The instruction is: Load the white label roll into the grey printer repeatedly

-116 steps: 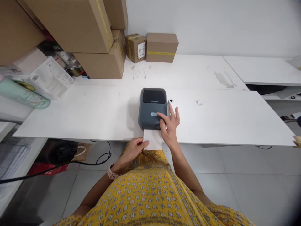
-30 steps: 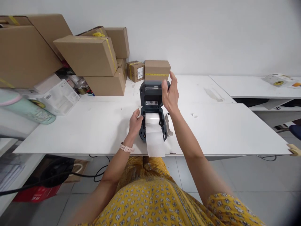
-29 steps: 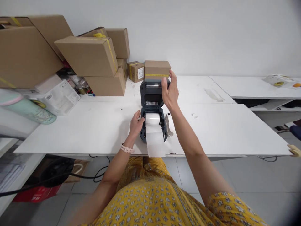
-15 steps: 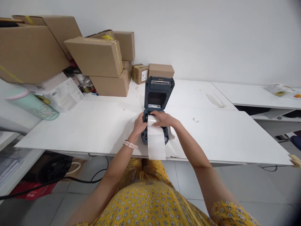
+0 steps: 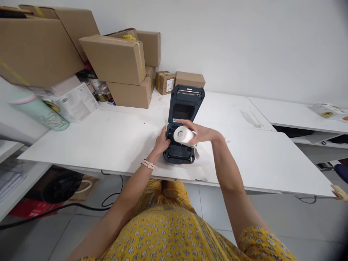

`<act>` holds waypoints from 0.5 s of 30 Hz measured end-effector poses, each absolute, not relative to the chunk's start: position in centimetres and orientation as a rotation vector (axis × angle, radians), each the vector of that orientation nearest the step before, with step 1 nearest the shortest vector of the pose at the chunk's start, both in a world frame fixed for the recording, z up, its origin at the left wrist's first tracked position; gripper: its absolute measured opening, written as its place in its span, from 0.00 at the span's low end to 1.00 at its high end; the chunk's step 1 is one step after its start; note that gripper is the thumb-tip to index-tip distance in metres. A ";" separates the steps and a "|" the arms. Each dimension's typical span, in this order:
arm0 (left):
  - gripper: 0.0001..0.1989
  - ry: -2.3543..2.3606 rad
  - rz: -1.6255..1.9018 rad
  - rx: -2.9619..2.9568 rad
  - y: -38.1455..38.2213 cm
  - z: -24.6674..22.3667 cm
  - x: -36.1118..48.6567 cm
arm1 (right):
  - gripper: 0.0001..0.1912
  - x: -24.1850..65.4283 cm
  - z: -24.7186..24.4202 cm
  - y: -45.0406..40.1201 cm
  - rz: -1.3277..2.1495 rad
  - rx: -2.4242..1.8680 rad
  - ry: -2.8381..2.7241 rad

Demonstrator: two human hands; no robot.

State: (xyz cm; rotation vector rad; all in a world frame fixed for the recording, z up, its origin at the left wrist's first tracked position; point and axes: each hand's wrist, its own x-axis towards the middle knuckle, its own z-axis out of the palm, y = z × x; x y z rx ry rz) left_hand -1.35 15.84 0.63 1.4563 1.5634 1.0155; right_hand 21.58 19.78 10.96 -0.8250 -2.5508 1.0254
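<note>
A dark label printer [image 5: 178,154] stands on the white table with its lid [image 5: 187,92] raised. My right hand [image 5: 199,131] grips a white paper roll [image 5: 182,135] above the printer's open bay, the roll's end turned toward the left. A loose strip of paper hangs below the roll on the right. At the printer's left edge my left hand [image 5: 162,140] is closed on the side wall, fingers partly hidden behind it.
Cardboard boxes [image 5: 114,59] are stacked at the back left, and two smaller ones [image 5: 190,78] stand behind the printer. A mint bottle [image 5: 40,112] leans beside a white box [image 5: 77,103] on the left. The white table's [image 5: 258,156] front edge runs near my body.
My right hand has lifted the paper roll out of the printer bay and tilted it. The paper that lay over the printer's front is gone from there. My left hand stays at the left edge.
</note>
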 end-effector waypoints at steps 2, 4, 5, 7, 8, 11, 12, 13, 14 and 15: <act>0.47 1.539 1.061 1.447 15.8 0.2 -1.3 | 0.56 25.4 12.2 17.8 0.953 -0.826 -2.363; 0.47 1.533 1.086 1.433 15.7 0.0 -1.2 | 0.56 29.4 12.3 16.1 0.816 -0.961 -2.170; 0.47 1.540 1.085 1.426 15.7 0.0 -1.1 | 0.55 31.2 11.8 15.4 0.786 -1.032 -2.087; 0.47 1.568 1.048 1.422 15.7 0.1 -1.0 | 0.49 34.1 9.7 14.9 0.812 -1.141 -1.942; 0.47 1.585 1.023 1.427 15.7 0.1 -1.0 | 0.46 35.1 8.1 14.9 0.844 -1.181 -1.879; 0.46 1.613 0.988 1.447 15.7 0.2 -1.0 | 0.41 36.0 3.0 15.7 0.902 -1.285 -1.694; 0.46 1.611 0.993 1.449 15.7 0.2 -1.0 | 0.40 35.8 1.5 15.9 0.918 -1.318 -1.642; 0.46 1.604 1.004 1.446 15.7 0.1 -1.0 | 0.41 35.5 0.2 16.1 0.942 -1.348 -1.597; 0.47 1.594 1.018 1.441 15.7 0.1 -1.0 | 0.42 35.2 -0.6 16.2 0.974 -1.369 -1.563; 0.47 1.583 1.032 1.434 15.7 0.0 -1.0 | 0.43 35.0 -1.1 16.2 1.012 -1.378 -1.548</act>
